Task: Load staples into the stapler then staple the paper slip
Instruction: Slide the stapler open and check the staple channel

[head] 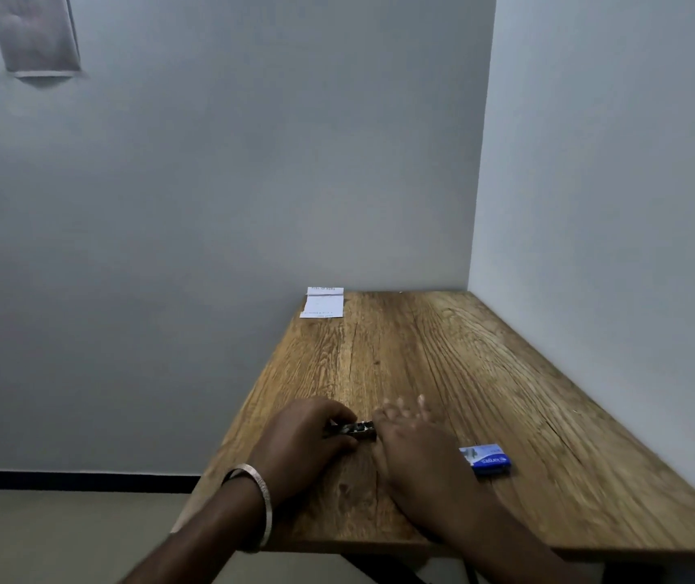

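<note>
My left hand (301,436) has its grip curled around the stapler (354,429) on the surface (442,373). My right hand (411,436), fingers spread, touches the stapler's right end. The blue staple box (485,458) lies right of the stapler; the paper slip (323,302) lies well beyond it.

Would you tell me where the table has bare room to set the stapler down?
Bare wood runs from the paper slip at the far left corner down to the hands. Crowded: left hand gripping the stapler, right hand beside it, blue staple box.

Brown wood-grain table (442,351), blue staple box (485,459), white paper slip (323,303), grey walls (211,183).
</note>
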The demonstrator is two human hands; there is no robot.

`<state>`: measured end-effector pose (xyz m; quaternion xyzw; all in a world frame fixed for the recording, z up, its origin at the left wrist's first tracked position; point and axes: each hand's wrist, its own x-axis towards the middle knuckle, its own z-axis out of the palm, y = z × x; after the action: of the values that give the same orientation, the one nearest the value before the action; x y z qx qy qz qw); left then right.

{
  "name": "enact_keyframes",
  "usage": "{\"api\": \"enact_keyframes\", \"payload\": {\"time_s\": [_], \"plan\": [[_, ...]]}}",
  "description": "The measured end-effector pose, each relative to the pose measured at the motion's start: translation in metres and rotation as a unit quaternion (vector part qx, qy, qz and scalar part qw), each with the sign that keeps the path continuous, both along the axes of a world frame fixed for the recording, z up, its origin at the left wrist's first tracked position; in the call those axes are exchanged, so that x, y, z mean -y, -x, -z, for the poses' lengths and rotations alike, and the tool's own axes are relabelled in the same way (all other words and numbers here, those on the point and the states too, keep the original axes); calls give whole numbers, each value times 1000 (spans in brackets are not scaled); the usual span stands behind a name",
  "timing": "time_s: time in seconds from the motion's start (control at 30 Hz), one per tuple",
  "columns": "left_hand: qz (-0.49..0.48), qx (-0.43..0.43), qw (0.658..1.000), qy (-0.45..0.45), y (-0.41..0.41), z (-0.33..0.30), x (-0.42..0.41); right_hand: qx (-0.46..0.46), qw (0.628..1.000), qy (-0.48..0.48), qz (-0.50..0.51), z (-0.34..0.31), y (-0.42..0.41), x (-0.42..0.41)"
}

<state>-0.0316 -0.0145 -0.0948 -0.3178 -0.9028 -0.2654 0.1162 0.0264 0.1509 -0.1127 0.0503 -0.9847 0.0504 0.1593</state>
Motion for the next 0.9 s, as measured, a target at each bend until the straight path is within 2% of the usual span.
{"api": "enact_keyframes", "payload": {"time_s": [0.17, 0.3, 0.37, 0.43, 0.53, 0.67, 0.9], "plan": [[0, -12, 1000, -15, 1, 4, -5, -30, 998, 60, -13, -1, -2, -1], [-1, -1, 1000, 8, 3, 3, -1, -125, 983, 138, 5, -11, -10, -12], [-7, 4, 1000, 21, 6, 1, 4, -152, 977, 145, 33, -20, -14, -30], [-1, 2, 1000, 15, 8, -3, 7, -138, 980, 137, 48, -29, -15, -53], [32, -21, 999, 3, 8, -15, -4, -69, 982, 171, 26, -39, -10, -76], [101, -36, 992, 70, 10, -29, -38, 19, 982, 185, -18, -38, 2, -82], [144, -44, 980, 133, 20, -31, -63, 28, 970, 230, -73, -28, 9, -89]]}}
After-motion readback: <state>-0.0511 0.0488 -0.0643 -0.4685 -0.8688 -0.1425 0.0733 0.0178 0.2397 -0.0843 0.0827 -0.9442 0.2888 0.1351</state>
